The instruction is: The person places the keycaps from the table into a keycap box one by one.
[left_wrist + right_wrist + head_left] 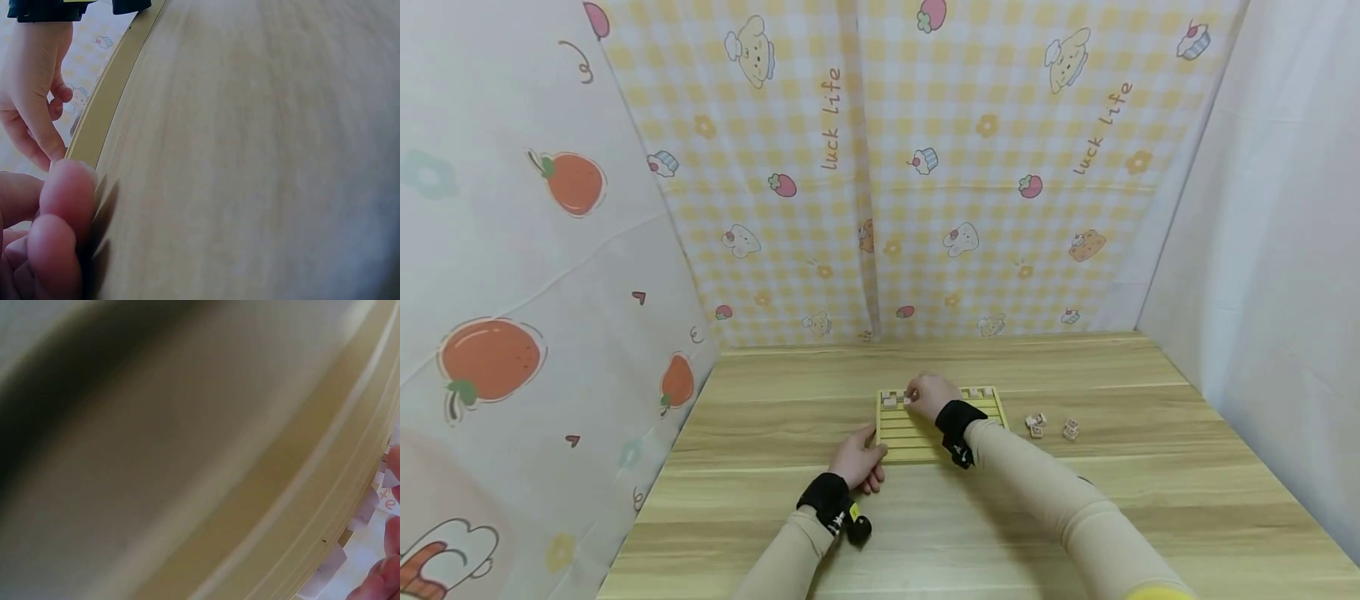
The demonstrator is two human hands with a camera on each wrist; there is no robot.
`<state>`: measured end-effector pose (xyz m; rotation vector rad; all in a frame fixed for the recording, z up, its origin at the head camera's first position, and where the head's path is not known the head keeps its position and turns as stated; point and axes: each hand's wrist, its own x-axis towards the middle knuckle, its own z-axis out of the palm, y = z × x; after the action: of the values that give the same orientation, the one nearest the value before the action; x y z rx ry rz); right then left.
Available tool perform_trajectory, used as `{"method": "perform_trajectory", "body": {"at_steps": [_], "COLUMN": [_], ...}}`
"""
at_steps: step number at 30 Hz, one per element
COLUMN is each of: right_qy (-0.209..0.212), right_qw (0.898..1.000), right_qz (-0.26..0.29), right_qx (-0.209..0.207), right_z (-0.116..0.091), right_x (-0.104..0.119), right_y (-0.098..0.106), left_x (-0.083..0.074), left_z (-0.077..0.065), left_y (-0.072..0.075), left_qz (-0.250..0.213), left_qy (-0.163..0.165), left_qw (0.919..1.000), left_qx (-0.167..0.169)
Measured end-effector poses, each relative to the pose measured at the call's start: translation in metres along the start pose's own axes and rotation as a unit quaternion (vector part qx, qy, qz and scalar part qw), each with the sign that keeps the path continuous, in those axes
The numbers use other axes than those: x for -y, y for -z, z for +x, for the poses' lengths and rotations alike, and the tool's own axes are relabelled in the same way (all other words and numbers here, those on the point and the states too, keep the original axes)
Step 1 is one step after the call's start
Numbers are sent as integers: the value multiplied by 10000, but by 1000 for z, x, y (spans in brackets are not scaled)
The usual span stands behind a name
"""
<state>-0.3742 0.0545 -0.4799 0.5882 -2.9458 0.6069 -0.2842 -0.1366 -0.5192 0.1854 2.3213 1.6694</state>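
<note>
A yellow slatted board lies on the table. My left hand grips its near left corner, thumb at the front edge; curled fingers show beside the board's edge in the left wrist view. Over the far rows, my right hand pinches a small pale block between thumb and fingertips, partly hidden. Left of those fingertips sit pale blocks in the far rows. More blocks stand at the far right end. The right wrist view is blurred, with blocks along the far rows.
To the right of the board, two small clusters of loose blocks lie on the wooden table: one nearer cluster and one farther right. A checked cloth hangs behind the table, with pale cloths at both sides.
</note>
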Motion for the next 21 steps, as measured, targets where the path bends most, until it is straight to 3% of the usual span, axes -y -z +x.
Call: {"method": "perform_trajectory", "body": {"at_steps": [6,21], "right_qy": [-110,-40], "right_qw": [9994,9998], "right_qz": [-335,-214], "right_qx": [-48,36], "right_z": [3,-1], "right_x": [-3,2], "right_y": [-7,-8], "left_x": [-1,1], "left_z": [-1,0], "left_y": [1,1], "left_qz": [27,-64], "left_qy": [8,-32], "left_qw": [10000,10000], "left_qx": [16,33]}}
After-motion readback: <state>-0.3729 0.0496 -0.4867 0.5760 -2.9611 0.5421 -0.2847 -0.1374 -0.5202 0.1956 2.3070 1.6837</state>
